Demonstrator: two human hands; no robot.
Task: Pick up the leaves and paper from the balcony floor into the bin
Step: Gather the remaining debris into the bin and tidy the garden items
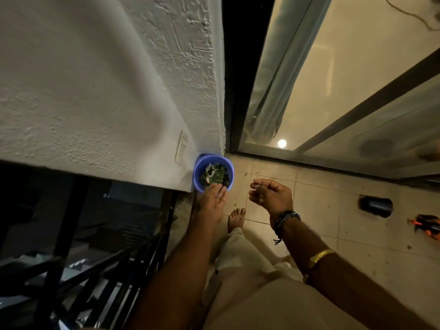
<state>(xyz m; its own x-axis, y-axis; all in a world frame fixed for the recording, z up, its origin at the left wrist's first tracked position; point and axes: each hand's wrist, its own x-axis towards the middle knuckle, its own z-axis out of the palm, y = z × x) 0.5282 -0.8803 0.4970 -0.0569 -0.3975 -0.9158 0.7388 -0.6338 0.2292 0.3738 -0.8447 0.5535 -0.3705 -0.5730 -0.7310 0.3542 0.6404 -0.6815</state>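
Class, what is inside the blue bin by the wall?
Inside the bin lie dark green leaves mixed with white paper scraps. The left hand covers the near rim, so what lies under its fingers and beneath the pile is hidden.

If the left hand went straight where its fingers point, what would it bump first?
Probably the leaves and paper inside the blue bin; the left hand has its fingertips at the rim, though depth is unclear.

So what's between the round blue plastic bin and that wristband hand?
Only bare beige floor tile with tiny specks lies between bin and right hand, per head view.
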